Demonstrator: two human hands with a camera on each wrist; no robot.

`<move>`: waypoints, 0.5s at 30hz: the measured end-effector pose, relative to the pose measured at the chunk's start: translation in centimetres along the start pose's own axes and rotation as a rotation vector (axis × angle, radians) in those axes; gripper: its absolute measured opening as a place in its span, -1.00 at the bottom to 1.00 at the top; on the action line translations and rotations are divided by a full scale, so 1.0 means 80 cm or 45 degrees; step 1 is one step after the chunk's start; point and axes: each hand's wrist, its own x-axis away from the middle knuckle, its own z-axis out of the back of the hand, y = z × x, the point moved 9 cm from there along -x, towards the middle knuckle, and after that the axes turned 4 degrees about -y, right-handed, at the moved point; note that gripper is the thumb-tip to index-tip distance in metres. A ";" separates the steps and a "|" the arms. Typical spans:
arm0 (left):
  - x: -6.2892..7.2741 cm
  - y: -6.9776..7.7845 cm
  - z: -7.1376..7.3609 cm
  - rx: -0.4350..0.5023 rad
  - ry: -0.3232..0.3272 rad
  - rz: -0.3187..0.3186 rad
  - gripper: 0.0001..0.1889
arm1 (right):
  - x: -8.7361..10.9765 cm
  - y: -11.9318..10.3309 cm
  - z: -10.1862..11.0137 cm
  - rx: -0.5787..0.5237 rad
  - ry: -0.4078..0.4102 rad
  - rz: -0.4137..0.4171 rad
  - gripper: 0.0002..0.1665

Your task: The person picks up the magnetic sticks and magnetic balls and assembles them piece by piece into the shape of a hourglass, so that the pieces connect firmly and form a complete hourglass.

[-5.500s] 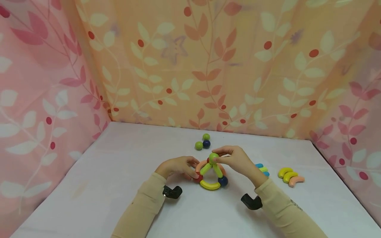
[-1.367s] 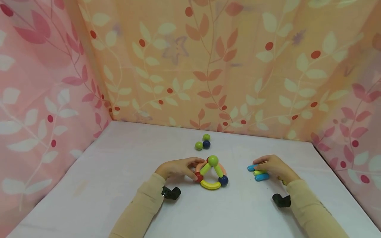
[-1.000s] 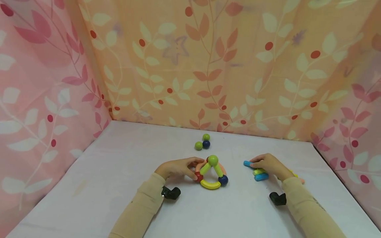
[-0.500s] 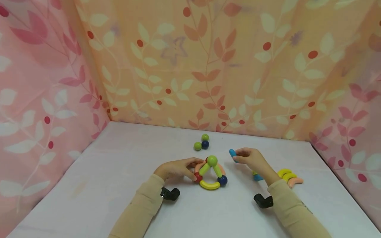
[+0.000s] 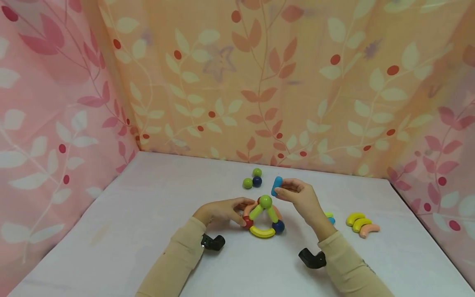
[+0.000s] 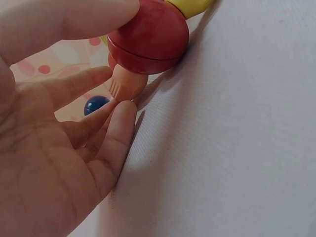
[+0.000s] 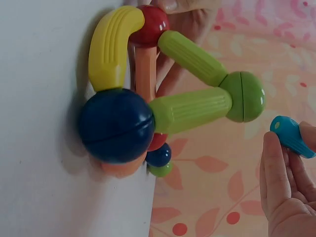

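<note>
A toy frame of magnetic balls and rods stands mid-table in the head view. Its base ring joins a red ball (image 5: pixel 247 223), a navy ball (image 5: pixel 278 226), a yellow curved rod (image 5: pixel 262 233) and peach curved rods; two green rods (image 7: pixel 192 109) slope up to a green ball (image 5: pixel 265 201). My left hand (image 5: pixel 224 211) holds the frame's left side, thumb on the red ball and fingertips at a peach rod (image 6: pixel 129 83). My right hand (image 5: pixel 302 201) pinches a blue rod (image 5: pixel 276 186) between thumb and fingers, raised just behind and right of the green ball, apart from it.
Two loose green balls (image 5: pixel 247 183) and a navy ball (image 5: pixel 257 181) lie behind the frame. Yellow curved rods (image 5: pixel 355 219) and a peach one (image 5: pixel 369 230) lie on the right. Green and blue rods (image 5: pixel 331 221) are partly hidden by the right forearm. Patterned cloth walls the white table (image 5: pixel 111 255).
After letting go of the frame's top green ball, my right hand has picked a blue rod from the right-hand pile and carried it left, turning it upright. The left hand stays on the frame.
</note>
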 end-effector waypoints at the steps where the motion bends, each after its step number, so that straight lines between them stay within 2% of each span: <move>1: 0.000 -0.001 0.000 0.001 0.001 0.002 -0.21 | 0.000 0.000 -0.002 -0.011 0.002 0.003 -0.48; 15: -0.002 0.000 0.001 0.005 -0.001 -0.001 -0.20 | 0.004 0.005 -0.004 -0.068 0.048 -0.001 -0.52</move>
